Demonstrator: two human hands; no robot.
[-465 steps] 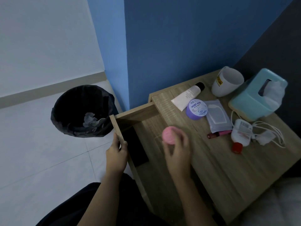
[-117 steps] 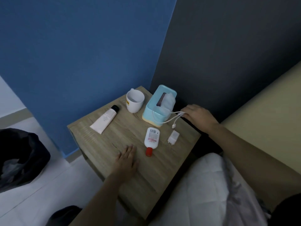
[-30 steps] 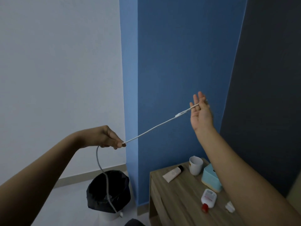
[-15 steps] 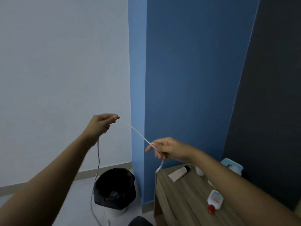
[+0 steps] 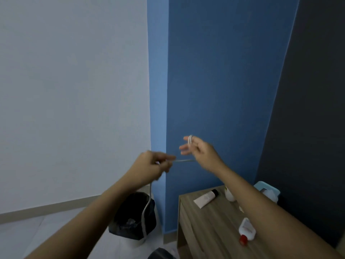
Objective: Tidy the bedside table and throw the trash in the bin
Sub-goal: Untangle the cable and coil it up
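Left hand (image 5: pixel 152 165): up and left of the bedside table (image 5: pixel 205 221), pinching the white cable (image 5: pixel 184 160); closer to the other hand than half a second ago.
Right hand (image 5: pixel 200 151): above the table's left edge, fingers stretched out, cable now looped round them.
Cable: short span between the hands, no longer a long diagonal; the rest hangs left of the table, before the bin (image 5: pixel 130 217).
Tabletop: tube (image 5: pixel 205 198) and red-capped bottle (image 5: pixel 246 230).

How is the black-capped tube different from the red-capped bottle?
The tube is long and slim with a black cap; the bottle is squat with a red cap. The tube lies near the blue wall; the bottle lies toward the front of the table. Both are white and lie flat.
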